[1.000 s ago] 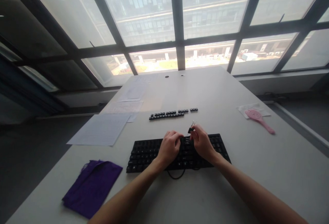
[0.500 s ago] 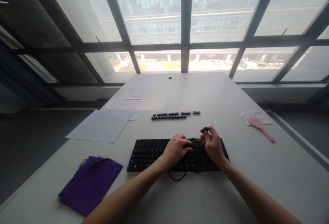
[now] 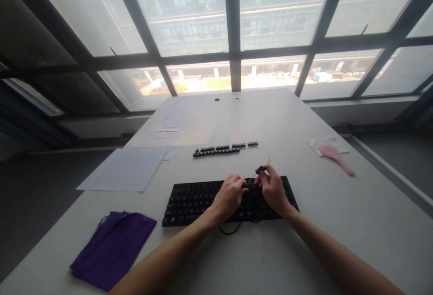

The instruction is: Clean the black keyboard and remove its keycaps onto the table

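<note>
A black keyboard (image 3: 194,201) lies across the near part of the white table, with several key positions at its back row bare of caps. My right hand (image 3: 273,193) is closed round a small keycap puller (image 3: 260,169) with a dark body and thin wires at both ends, tilted over the keyboard's back right part. Just left of the wire tip, my left hand (image 3: 230,195) rests on the keys, its fingers curled towards the thumb; what they pinch, if anything, is hidden. Beyond the keyboard, loose black keycaps (image 3: 216,151) stand in two rows.
A folded purple cloth (image 3: 113,250) lies at the near left. White paper sheets (image 3: 122,168) spread along the left edge. To the right, a pink hairbrush (image 3: 333,154) lies partly on a clear plastic bag (image 3: 316,144). A black cable (image 3: 230,232) loops out before the keyboard.
My left fingers have drawn closer together near the puller's wire tip. My right hand keeps its hold on the puller. The whole view has shifted and tilted slightly.
</note>
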The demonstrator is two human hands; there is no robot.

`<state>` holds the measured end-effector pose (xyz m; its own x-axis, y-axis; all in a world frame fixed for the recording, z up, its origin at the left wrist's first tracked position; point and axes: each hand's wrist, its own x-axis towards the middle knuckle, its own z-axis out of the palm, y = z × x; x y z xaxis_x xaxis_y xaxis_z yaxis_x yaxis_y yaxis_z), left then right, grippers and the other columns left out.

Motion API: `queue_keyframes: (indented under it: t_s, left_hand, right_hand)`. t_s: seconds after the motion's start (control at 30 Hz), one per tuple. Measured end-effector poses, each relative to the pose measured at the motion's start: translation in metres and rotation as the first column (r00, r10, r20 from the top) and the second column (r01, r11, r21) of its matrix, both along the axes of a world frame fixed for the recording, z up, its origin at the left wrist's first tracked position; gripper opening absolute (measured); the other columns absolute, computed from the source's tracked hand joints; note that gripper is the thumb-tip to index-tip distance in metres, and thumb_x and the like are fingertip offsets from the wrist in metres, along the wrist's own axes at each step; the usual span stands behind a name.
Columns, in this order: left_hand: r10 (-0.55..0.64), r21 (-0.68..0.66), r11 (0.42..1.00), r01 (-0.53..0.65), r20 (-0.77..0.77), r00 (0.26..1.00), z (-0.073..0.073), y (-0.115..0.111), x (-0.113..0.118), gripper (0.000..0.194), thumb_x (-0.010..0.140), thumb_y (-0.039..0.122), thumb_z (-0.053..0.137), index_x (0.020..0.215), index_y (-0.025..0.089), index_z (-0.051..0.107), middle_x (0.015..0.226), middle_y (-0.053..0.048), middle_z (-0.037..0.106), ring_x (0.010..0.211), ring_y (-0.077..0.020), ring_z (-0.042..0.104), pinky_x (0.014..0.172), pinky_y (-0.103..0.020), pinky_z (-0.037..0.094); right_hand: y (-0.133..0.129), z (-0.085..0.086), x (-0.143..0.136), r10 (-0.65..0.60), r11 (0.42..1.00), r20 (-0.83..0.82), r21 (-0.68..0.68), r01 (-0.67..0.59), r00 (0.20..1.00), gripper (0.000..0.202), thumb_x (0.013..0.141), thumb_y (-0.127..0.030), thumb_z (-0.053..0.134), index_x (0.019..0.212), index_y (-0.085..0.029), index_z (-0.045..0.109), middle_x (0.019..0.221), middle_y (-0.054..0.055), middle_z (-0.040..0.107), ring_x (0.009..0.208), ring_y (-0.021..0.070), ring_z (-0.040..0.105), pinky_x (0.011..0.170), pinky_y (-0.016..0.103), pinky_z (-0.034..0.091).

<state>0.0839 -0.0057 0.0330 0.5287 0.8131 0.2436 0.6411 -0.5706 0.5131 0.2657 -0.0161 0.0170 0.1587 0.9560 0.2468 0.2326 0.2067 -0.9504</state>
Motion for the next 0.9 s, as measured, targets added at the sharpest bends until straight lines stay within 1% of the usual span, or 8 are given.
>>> queue_keyframes:
  t_s: [0.17,0.3,0.4,0.5,0.57,0.63,0.77,0.9]
  left_hand:
    - [-0.003,0.053,0.999,0.005,-0.022,1.000,-0.006,-0.006,0.000,0.010,0.092,0.013,0.059,0.098,0.019,0.064,0.098,-0.007,0.063,0.097,-0.0235,0.054,0.089,-0.036,0.049]
    - [0.060,0.023,0.998,-0.063,0.129,0.990,0.002,0.001,-0.004,0.008,0.095,0.018,0.058,0.099,0.021,0.065,0.098,-0.005,0.063,0.096,-0.0201,0.058,0.089,-0.033,0.050]
    - [0.108,0.015,0.993,-0.113,0.214,0.971,0.015,0.030,-0.002,0.008,0.095,0.023,0.060,0.096,0.021,0.068,0.096,-0.005,0.063,0.087,-0.0173,0.062,0.082,-0.030,0.052]
    - [0.079,0.079,0.992,-0.097,0.214,0.974,0.023,0.074,0.012,0.011,0.094,0.021,0.060,0.100,0.020,0.069,0.096,-0.005,0.064,0.083,-0.0159,0.063,0.079,-0.029,0.053]
    - [0.045,0.122,0.991,-0.062,0.138,0.989,0.022,0.102,0.024,0.011,0.094,0.019,0.061,0.100,0.019,0.070,0.096,-0.005,0.065,0.084,-0.0165,0.063,0.082,-0.030,0.052]
    - [0.025,0.181,0.983,-0.027,0.016,1.000,0.017,0.124,0.035,0.012,0.092,0.018,0.063,0.102,0.019,0.070,0.096,-0.006,0.067,0.091,-0.0196,0.063,0.088,-0.033,0.050]
    - [0.084,0.287,0.958,-0.031,-0.174,0.981,0.006,0.147,0.045,0.011,0.089,0.021,0.069,0.100,0.020,0.071,0.097,-0.006,0.071,0.098,-0.0247,0.058,0.091,-0.038,0.045]
    - [0.124,0.298,0.953,-0.057,-0.212,0.969,-0.001,0.153,0.041,0.007,0.090,0.025,0.069,0.095,0.021,0.072,0.096,-0.006,0.073,0.097,-0.0255,0.056,0.090,-0.039,0.041]
  right_hand:
    - [0.002,-0.001,0.001,-0.006,1.000,-0.011,0.002,0.006,1.000,0.023,0.099,-0.042,0.046,0.099,-0.020,0.054,0.065,0.000,0.063,0.056,0.0170,0.059,0.057,0.029,0.045]
    - [0.003,-0.003,0.001,-0.019,1.000,-0.029,0.000,0.019,0.999,0.021,0.100,-0.039,0.046,0.098,-0.020,0.054,0.065,0.000,0.063,0.057,0.0165,0.059,0.058,0.028,0.046]
    - [0.004,-0.002,0.001,-0.021,1.000,-0.043,-0.007,0.021,0.999,0.019,0.099,-0.038,0.046,0.099,-0.020,0.053,0.064,-0.001,0.063,0.056,0.0162,0.059,0.058,0.028,0.045]
    - [0.004,-0.002,0.001,-0.016,1.000,-0.054,-0.010,0.016,0.998,0.018,0.099,-0.037,0.046,0.100,-0.021,0.053,0.063,-0.001,0.062,0.055,0.0160,0.058,0.057,0.027,0.045]
    - [0.004,-0.001,0.001,-0.014,1.000,-0.056,-0.009,0.013,0.998,0.017,0.099,-0.036,0.046,0.099,-0.021,0.053,0.062,-0.002,0.062,0.055,0.0159,0.058,0.057,0.027,0.045]
    - [0.004,-0.001,0.001,-0.011,1.000,-0.058,-0.006,0.011,0.998,0.016,0.099,-0.035,0.045,0.098,-0.021,0.053,0.062,-0.002,0.061,0.055,0.0159,0.058,0.058,0.027,0.045]
    - [0.004,-0.002,0.001,-0.005,1.000,-0.069,-0.002,0.005,0.998,0.014,0.098,-0.033,0.045,0.097,-0.021,0.054,0.062,-0.002,0.061,0.056,0.0160,0.058,0.060,0.027,0.045]
    - [0.005,-0.001,0.001,0.016,1.000,-0.068,-0.008,-0.017,0.998,0.012,0.098,-0.030,0.045,0.098,-0.021,0.054,0.062,-0.002,0.061,0.056,0.0158,0.058,0.061,0.028,0.045]
